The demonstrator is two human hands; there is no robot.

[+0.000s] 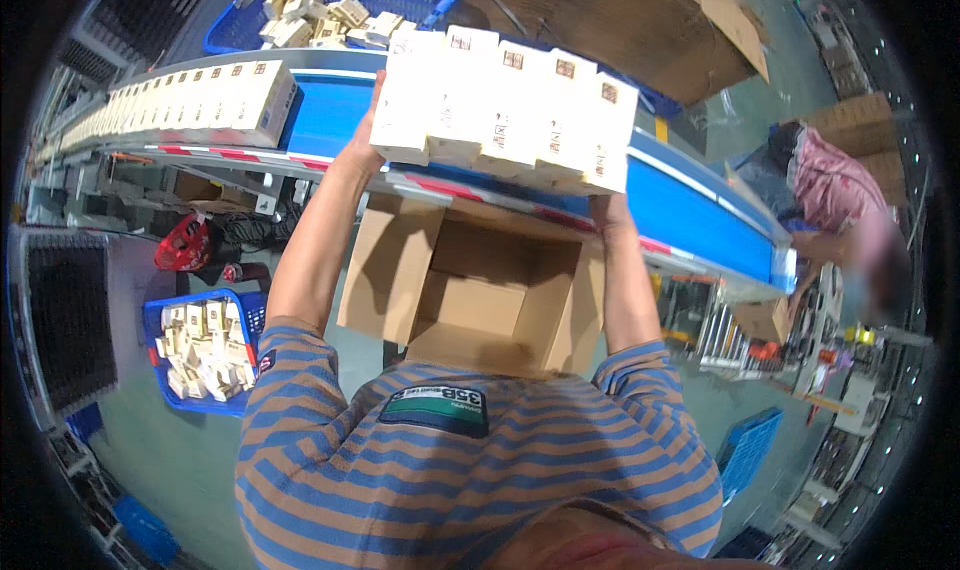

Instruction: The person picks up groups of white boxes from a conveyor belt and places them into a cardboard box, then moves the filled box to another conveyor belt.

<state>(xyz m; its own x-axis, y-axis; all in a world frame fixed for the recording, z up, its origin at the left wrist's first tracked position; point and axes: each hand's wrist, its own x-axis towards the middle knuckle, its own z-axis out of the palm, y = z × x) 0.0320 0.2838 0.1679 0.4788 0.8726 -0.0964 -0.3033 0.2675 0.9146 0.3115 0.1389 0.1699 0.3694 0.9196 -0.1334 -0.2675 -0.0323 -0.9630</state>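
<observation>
Several cream box-shaped packs (505, 110), pressed side by side in a row, are held over the blue conveyor belt (660, 195). My left hand (371, 135) is closed against the left end of the row, its fingers mostly behind the packs. At the right end, my right hand (609, 211) grips from low down, with most of its fingers hidden. Below the row, close to my body, an open cardboard box (475, 305) shows its bare inside, flaps folded out.
More cream packs (250, 100) stand in a long line on the belt at left. Blue baskets of loose packs stand behind the belt (437, 5) and on the floor at left (180, 400). A large carton (620, 20) lies beyond. Another person (845, 185) bends at the belt's right end.
</observation>
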